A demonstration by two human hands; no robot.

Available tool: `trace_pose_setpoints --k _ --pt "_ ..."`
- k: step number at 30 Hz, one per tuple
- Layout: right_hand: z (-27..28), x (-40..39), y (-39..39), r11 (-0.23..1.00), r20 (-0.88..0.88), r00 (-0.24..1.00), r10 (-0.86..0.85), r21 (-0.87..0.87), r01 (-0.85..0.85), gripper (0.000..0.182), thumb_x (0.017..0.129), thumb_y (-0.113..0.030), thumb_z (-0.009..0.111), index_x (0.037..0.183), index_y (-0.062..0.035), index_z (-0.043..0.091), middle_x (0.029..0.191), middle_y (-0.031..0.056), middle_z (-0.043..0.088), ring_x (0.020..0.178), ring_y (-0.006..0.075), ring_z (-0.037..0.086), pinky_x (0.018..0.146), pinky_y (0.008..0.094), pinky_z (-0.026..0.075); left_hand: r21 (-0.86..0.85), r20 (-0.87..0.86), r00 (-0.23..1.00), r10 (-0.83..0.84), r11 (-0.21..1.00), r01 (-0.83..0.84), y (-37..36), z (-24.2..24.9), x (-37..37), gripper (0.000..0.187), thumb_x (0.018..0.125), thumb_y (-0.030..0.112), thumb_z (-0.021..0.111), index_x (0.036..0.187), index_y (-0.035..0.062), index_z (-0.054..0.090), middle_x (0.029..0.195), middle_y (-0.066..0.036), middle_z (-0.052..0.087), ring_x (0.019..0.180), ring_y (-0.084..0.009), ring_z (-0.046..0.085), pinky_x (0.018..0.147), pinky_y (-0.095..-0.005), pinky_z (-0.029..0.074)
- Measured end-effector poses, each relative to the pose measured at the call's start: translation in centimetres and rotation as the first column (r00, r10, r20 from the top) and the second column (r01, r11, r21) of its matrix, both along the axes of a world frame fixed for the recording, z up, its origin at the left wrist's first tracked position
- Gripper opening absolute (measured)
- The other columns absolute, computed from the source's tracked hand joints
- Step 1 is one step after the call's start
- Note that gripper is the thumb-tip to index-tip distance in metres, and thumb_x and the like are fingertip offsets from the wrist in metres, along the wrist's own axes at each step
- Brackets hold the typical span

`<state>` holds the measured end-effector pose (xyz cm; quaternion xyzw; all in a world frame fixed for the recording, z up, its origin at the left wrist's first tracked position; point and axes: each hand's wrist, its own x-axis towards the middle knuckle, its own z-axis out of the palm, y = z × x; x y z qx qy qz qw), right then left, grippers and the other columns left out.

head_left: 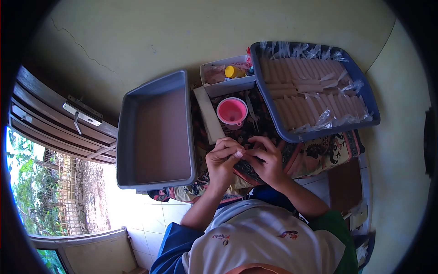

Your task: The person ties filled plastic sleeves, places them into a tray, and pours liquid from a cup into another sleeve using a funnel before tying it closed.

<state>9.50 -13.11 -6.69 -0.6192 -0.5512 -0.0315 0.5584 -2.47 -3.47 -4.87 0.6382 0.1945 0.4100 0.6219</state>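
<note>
My left hand (221, 160) and my right hand (265, 160) meet in front of my chest, fingertips pinched together. Whatever lies between them is too small or too hidden to make out. Just beyond the hands, a pink funnel (232, 111) with a pale rim rests on the dark patterned cloth (299, 162). A slim metal tool (251, 114), perhaps scissors or tongs, lies right of the funnel. To its left is a long whitish bar (208, 115). Neither hand touches these things.
On the left stands a grey tub (193, 137) with a flat brownish content. A blue tub (292, 137) at right holds rows of filled plastic packets (315, 86). Behind sits a white box (232, 86) with a yellow-lidded jar (233, 71). A door (59, 118) opens at far left.
</note>
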Motion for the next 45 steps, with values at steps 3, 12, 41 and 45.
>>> trace_pose_setpoints --k 3,12,41,45 --pt "0.0 0.0 -0.3 0.999 -0.072 0.997 0.017 -0.032 -0.019 0.017 0.074 -0.003 0.078 0.090 -0.0047 0.074 0.102 0.0089 0.061 0.072 0.0140 0.059 0.062 0.0276 0.049 0.033 0.015 1.000 -0.009 0.999 0.009 0.1 0.7 -0.1 0.009 0.073 -0.006 0.070 0.081 -0.0006 0.073 0.082 -0.005 0.068 0.094 -0.0180 0.055 0.086 -0.0305 0.043" --pt "-0.2 0.4 0.0 0.999 -0.057 0.997 0.053 0.011 -0.052 0.014 0.077 -0.005 0.076 0.091 -0.0034 0.072 0.098 0.0086 0.060 0.071 0.0162 0.061 0.060 0.0289 0.049 0.014 0.080 0.995 -0.059 0.998 0.058 0.8 1.8 0.2 0.007 0.078 -0.004 0.070 0.084 -0.0016 0.072 0.086 -0.007 0.068 0.093 -0.0188 0.056 0.085 -0.0306 0.044" --pt "1.3 -0.1 0.5 0.986 -0.178 0.970 0.163 -0.006 -0.167 0.009 0.081 0.000 0.069 0.087 -0.0004 0.062 0.087 0.0099 0.059 0.070 0.0218 0.059 0.061 0.0312 0.046 0.148 -0.037 0.999 0.003 0.989 0.002 1.5 -0.3 0.8 0.012 0.073 0.000 0.075 0.085 0.0031 0.075 0.084 -0.003 0.068 0.093 -0.0164 0.056 0.084 -0.0298 0.044" --pt "-0.1 0.4 0.4 0.980 -0.222 0.961 0.166 -0.069 -0.186 0.010 0.083 0.001 0.066 0.091 0.0005 0.060 0.088 0.0100 0.058 0.072 0.0195 0.060 0.062 0.0292 0.046 -0.210 0.036 0.989 -0.143 0.967 0.147 1.3 0.4 0.7 0.031 0.085 0.010 0.070 0.115 0.0020 0.067 0.102 -0.006 0.066 0.100 -0.0139 0.056 0.086 -0.0286 0.046"
